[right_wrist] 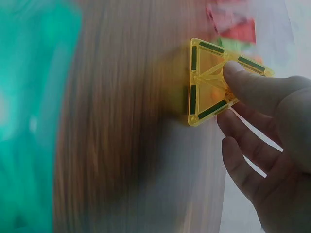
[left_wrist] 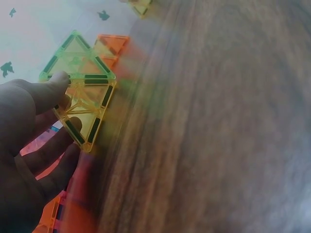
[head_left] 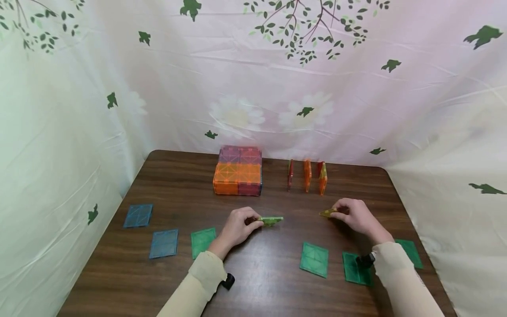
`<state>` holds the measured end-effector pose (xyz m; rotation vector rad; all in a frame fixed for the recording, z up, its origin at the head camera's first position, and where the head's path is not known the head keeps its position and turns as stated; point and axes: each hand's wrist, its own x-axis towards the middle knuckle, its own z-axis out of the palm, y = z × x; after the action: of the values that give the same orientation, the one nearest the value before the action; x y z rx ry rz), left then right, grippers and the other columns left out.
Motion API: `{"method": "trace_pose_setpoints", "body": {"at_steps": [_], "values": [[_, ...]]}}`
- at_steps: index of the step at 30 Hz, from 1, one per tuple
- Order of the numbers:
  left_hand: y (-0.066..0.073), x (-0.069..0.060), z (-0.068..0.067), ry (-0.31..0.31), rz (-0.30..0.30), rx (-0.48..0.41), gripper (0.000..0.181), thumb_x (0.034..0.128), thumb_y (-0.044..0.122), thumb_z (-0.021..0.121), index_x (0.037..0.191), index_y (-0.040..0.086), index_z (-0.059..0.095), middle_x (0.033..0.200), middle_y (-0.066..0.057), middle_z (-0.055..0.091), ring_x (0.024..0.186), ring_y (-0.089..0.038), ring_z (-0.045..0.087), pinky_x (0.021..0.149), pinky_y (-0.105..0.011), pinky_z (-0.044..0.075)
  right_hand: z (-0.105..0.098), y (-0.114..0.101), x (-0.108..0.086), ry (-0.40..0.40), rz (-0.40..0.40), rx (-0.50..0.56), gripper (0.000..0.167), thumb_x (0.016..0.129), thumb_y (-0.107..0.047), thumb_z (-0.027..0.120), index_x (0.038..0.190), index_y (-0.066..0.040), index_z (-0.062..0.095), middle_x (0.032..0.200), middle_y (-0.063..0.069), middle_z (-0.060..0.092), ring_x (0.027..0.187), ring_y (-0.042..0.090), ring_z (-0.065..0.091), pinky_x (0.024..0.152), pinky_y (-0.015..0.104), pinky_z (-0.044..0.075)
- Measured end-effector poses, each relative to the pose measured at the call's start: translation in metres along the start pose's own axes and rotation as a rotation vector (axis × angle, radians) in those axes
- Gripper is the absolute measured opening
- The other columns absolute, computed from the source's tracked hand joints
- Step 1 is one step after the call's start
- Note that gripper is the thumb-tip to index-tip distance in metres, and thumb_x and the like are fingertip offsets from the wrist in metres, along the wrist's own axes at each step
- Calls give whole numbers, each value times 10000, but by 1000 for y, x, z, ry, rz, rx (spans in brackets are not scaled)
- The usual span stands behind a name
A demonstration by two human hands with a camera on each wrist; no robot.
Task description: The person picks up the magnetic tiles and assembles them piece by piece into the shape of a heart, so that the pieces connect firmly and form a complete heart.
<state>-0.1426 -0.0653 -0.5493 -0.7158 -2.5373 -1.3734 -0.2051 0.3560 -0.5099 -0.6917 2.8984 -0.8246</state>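
My left hand (head_left: 239, 226) pinches a green triangular magnetic tile (left_wrist: 73, 58) joined edge to edge with a yellow triangular tile (left_wrist: 90, 116); in the left wrist view the thumb lies on the green one. To the right, my right hand (head_left: 356, 215) pinches another yellow triangular magnetic tile (right_wrist: 206, 104) between thumb and fingers, held over the table. A gap of bare wood separates the two hands. Behind them, several orange, red and green tiles stand on edge, among them an orange tile (head_left: 307, 176) and a red tile (head_left: 291, 175).
A block of orange and purple tiles (head_left: 237, 172) stands at the back. Blue square tiles (head_left: 138, 215) lie flat at the left. Green square tiles (head_left: 314, 259) lie near both forearms, one partly under the right wrist. Patterned cloth (head_left: 269, 88) hangs behind the wooden table (head_left: 269, 290).
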Motion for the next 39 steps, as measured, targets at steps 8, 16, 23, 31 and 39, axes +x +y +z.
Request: {"method": "trace_pose_setpoints", "body": {"at_steps": [8, 16, 23, 31, 39], "values": [[3, 2, 2, -21, -46, 10, 41, 938, 189, 822, 961, 155, 819, 915, 58, 722, 774, -57, 636, 700, -313, 589, 27, -41, 19, -55, -159, 66, 91, 892, -161, 863, 881, -196, 779, 850, -121, 724, 732, 42, 632, 673, 279, 572], [7, 6, 8, -33, -42, 29, 49, 948, 200, 811, 970, 156, 815, 928, 48, 727, 790, -56, 638, 708, -274, 572, 50, -75, 34, -97, -317, 57, 90, 905, -133, 844, 876, -205, 797, 864, -118, 717, 759, 32, 667, 662, 290, 581], [11, 11, 13, -37, -19, 29, 69, 941, 203, 819, 972, 141, 811, 915, 42, 727, 774, -53, 634, 691, -237, 554, 61, -92, 40, -142, -342, 40, 80, 918, -171, 838, 883, -226, 791, 870, -135, 693, 766, 8, 642, 674, 257, 563], [12, 14, 13, -59, -33, 27, 59, 947, 202, 813, 982, 155, 807, 921, 46, 725, 778, -44, 631, 697, -233, 555, 62, -108, 42, -163, -334, -65, 144, 932, -216, 830, 836, -226, 722, 824, -120, 629, 697, 14, 559, 625, 239, 508], [13, 10, 11, -177, -63, 44, 191, 990, 254, 768, 1146, 145, 774, 1063, 13, 726, 924, -101, 665, 813, -273, 567, 64, -114, 33, -159, -381, -164, 179, 986, -320, 766, 830, -272, 693, 797, -159, 587, 678, -14, 528, 621, 244, 519]]}}
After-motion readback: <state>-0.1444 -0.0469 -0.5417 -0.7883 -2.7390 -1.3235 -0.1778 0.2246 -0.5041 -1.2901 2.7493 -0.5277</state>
